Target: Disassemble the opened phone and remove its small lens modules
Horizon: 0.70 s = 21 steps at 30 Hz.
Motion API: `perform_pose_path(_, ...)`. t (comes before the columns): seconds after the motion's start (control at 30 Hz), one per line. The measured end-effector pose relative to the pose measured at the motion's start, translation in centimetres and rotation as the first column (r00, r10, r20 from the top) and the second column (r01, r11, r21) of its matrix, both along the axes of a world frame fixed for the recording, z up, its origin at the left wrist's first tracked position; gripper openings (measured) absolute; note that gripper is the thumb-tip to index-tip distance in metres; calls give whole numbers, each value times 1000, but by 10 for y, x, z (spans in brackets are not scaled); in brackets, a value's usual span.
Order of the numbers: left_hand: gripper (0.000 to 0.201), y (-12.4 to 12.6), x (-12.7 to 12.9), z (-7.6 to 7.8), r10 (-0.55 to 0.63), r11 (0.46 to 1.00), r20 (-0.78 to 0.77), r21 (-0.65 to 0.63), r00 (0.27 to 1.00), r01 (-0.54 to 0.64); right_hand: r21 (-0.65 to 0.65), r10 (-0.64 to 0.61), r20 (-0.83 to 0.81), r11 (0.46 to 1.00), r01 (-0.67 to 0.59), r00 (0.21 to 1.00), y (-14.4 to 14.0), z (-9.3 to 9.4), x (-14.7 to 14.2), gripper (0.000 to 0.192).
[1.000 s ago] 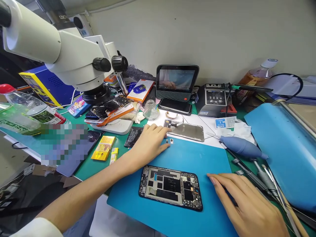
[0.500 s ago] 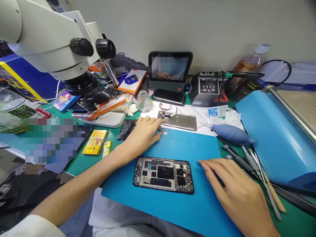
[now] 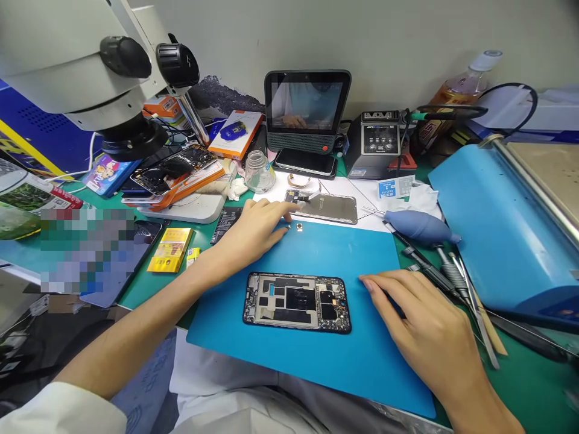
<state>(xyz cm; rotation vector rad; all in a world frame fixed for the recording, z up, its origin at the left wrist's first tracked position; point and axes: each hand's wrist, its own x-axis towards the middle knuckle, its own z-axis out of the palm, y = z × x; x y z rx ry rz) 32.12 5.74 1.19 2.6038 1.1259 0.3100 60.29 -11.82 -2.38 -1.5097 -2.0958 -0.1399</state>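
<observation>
My left hand [image 3: 259,228] reaches over the mat's far edge, thumb and index finger apart. Just right of its thumb tip lies a small camera module [image 3: 299,226]; another tiny part touches or nearly touches the thumb. Its index fingertip is close to a grey phone panel [image 3: 332,208] on white paper. A phone frame [image 3: 296,301] with exposed circuitry lies flat on the blue mat [image 3: 253,355], between my hands. To its right, my right hand [image 3: 423,319] rests loosely, fingers extended and thumb tip close beneath the index tip; I see nothing held.
At left stand a microscope [image 3: 129,78], a battery [image 3: 225,224] and a yellow packet [image 3: 170,249]. A glass jar [image 3: 259,172], a screen device [image 3: 307,108] and a control unit [image 3: 379,144] line the back. At right are a blue air blower [image 3: 418,227], tweezers [image 3: 482,325] and a blue machine [image 3: 502,235].
The whole view has shifted, so most things appear slightly higher. Both hands keep nearly the same pose, and the phone frame stays in place on the mat.
</observation>
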Motion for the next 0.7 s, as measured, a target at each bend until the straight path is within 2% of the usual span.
perform_pose_path(0.17, 43, 2, -1, 2, -39, 999, -29, 32, 999, 40, -9, -19, -51, 1000, 18, 999, 2, 5, -1, 20)
perform_pose_path(0.3, 40, 3, 0, 3, -75, 993, -65, 86, 995, 80, -36, -9, -83, 999, 6, 996, 18, 25, -2, 30)
perform_pose_path(0.47, 42, 2, 2, 3, -98, 984, -96, 143, 991, 111, -130, 130, -61, 982, -137, 990, 72, 44, -11, 36)
perform_pose_path(0.6, 40, 0, 4, 3, -73, 983, -111, 160, 991, 90, -210, 257, -80, 940, -269, 963, 118, 38, -28, 43)
perform_pose_path(0.7, 37, -3, 5, 2, -41, 987, -99, 153, 994, 56, -257, 286, -115, 916, -307, 951, 137, 32, -38, 40)
